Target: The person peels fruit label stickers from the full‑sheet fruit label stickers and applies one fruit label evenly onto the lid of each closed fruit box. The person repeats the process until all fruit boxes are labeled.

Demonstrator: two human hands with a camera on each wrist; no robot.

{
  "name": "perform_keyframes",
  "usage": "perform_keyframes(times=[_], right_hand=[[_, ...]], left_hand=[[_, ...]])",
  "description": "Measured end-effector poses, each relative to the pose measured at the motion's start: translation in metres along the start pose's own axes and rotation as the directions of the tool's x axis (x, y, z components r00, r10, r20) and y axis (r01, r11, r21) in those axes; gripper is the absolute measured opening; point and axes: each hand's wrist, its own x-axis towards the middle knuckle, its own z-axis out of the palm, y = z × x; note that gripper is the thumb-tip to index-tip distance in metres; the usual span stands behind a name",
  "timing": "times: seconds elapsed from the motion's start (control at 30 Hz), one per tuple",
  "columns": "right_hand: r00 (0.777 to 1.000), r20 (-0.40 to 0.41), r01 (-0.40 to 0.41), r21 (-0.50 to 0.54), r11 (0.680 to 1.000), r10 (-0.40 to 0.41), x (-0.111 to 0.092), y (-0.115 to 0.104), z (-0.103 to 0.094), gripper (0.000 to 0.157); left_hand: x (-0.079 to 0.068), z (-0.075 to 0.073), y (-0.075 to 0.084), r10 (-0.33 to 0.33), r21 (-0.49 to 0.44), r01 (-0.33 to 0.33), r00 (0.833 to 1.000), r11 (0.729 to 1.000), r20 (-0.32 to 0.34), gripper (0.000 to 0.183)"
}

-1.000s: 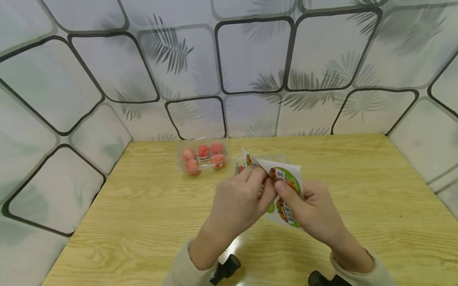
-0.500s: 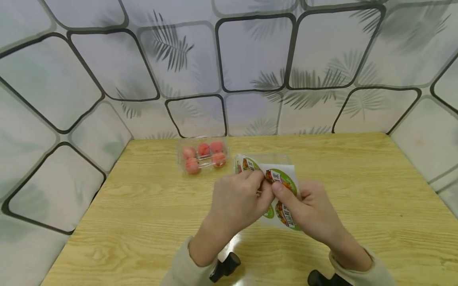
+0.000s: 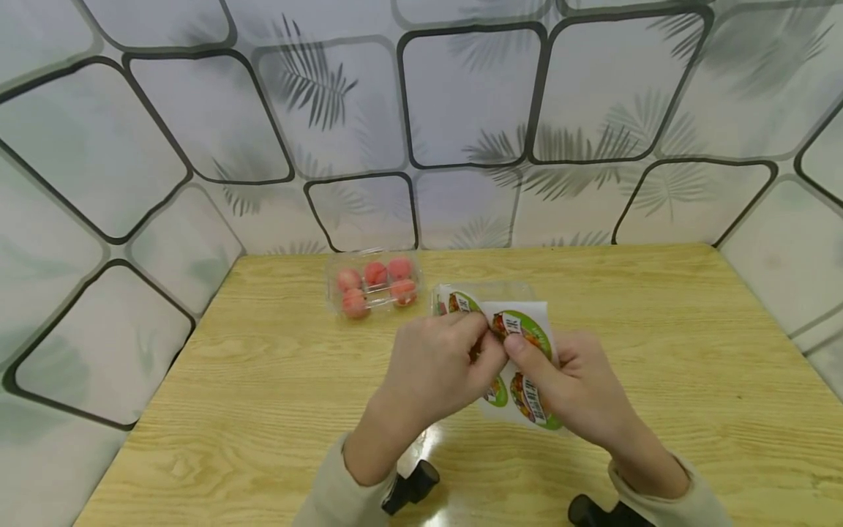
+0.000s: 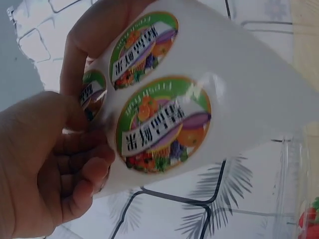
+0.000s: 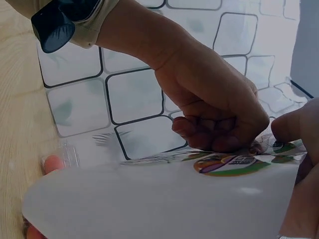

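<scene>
A white sheet of round fruit stickers (image 3: 537, 311) is held up over the table in both hands. My right hand (image 3: 579, 388) grips its right side, thumb on the printed face. With curled fingers my left hand (image 3: 435, 362) pinches the sheet near its middle, close to the right thumb. In the left wrist view, the stickers (image 4: 164, 124) are green-edged ovals reading "Fresh fruit", and the left hand (image 4: 45, 164) is at their edge. The right wrist view shows the sheet's blank side (image 5: 149, 199) below the left hand (image 5: 214, 104). What lies between the left fingertips is hidden.
A clear plastic box of pink-red peach-like fruit (image 3: 375, 277) stands at the back of the wooden table (image 3: 263, 395). Behind the sheet is another clear box (image 3: 514, 290), partly covered, with something red inside. A patterned backdrop (image 3: 470, 95) rises along the table's far edge.
The sheet's upper left part, folded up a second ago, now lies flatter to the left, showing its sticker. Both hands keep their grip with only small shifts.
</scene>
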Motion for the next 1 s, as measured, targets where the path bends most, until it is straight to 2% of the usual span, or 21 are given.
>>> perform_keyframes(times=[0.17,0.33,0.5,0.6,0.73,1.0], right_hand=[[1.0,0.021,0.022,0.051,0.998,-0.023,-0.0003,0.0034,-0.0045,0.035],[0.998,0.034,0.043,0.085,0.995,-0.046,0.0008,0.0056,-0.0065,0.041],[0.998,0.056,0.026,0.142,0.99,-0.034,0.0015,0.0066,-0.0067,0.044],[0.997,0.072,0.012,0.171,0.985,-0.025,0.0018,0.0069,-0.0071,0.045],[0.998,0.059,0.01,0.154,0.988,-0.019,0.0018,0.0074,-0.0084,0.045],[0.999,0.033,0.025,0.129,0.991,-0.029,0.0021,0.0064,-0.0075,0.042]], left_hand=[[0.0001,0.0003,-0.0009,0.039,-0.015,-0.039,0.999,0.999,0.013,0.028],[0.0008,-0.0001,0.0002,0.003,-0.031,-0.002,1.0,1.0,0.025,0.028],[0.0003,-0.0007,-0.0005,-0.01,-0.078,0.014,0.999,0.997,0.053,0.032],[0.0008,-0.0007,-0.0002,-0.027,-0.065,0.031,0.998,0.997,0.065,0.034],[0.0018,0.0004,0.001,-0.027,-0.022,0.028,0.998,0.999,0.053,0.032],[0.0,0.0001,-0.0012,0.023,-0.005,-0.022,0.999,1.0,0.048,0.03]])
